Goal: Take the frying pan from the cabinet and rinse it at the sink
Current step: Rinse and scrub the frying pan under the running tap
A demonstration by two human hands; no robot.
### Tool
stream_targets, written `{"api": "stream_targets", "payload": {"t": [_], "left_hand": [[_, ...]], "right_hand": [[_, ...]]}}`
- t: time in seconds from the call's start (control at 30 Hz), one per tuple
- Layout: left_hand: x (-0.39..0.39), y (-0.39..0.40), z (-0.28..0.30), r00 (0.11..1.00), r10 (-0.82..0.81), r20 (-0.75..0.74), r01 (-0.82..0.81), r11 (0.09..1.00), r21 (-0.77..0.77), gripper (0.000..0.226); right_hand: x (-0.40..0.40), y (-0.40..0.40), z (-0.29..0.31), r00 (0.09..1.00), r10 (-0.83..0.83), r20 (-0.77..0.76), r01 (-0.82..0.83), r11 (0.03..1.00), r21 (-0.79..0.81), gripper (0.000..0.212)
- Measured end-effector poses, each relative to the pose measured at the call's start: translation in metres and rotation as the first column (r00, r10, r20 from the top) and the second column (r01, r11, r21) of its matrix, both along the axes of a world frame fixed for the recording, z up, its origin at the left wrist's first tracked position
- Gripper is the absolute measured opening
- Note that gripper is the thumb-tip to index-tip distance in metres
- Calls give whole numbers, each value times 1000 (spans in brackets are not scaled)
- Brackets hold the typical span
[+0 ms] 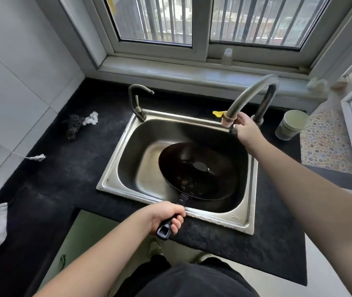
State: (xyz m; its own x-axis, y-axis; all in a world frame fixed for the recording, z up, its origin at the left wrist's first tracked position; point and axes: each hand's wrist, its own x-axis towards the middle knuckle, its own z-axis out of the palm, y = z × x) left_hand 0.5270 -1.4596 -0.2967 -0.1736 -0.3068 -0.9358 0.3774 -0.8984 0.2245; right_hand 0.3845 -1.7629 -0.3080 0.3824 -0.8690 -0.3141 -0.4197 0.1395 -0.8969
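L. hand (pixel 166 215) grips frying pan (pixel 198 170) handle, pan in sink (pixel 115 168); R. hand (pixel 245 127) closed on faucet (pixel 250 95) spout end; no water visible, so rinse prob. pending.

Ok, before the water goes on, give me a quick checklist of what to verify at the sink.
1. Frying pan inside the sink basin: ok.
2. Left hand grips the pan handle: ok.
3. Right hand at the tall faucet near its spout end: ok.
4. Spout over the pan: not ok, it sits over the sink's back rim.
5. Water running: cannot tell, no stream visible.
6. Pan clean: not ok, specks on its base.
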Motion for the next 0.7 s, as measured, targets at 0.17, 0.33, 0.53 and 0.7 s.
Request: {"api": "stream_targets", "payload": {"t": [0.17, 0.33, 0.53, 0.7], "left_hand": [[3, 2, -1, 1000, -7, -4, 7, 1000, -7, 27], [4, 4, -4, 1000, -13, -23, 13, 1000, -4, 26], [4, 3, -5, 1000, -10, -23, 10, 1000, -4, 27], [2, 4, -5, 1000, 0, -23, 0, 1000, 1, 27]], "right_hand": [[3, 15, 19, 1000, -28, 9, 28, 999, 17, 59], [6, 14, 13, 1000, -5, 0, 5, 1000, 13, 61], [14, 26, 19, 992, 80, -99, -87, 994, -67, 68], [15, 26, 23, 971, 129, -203, -160, 977, -143, 67]]}}
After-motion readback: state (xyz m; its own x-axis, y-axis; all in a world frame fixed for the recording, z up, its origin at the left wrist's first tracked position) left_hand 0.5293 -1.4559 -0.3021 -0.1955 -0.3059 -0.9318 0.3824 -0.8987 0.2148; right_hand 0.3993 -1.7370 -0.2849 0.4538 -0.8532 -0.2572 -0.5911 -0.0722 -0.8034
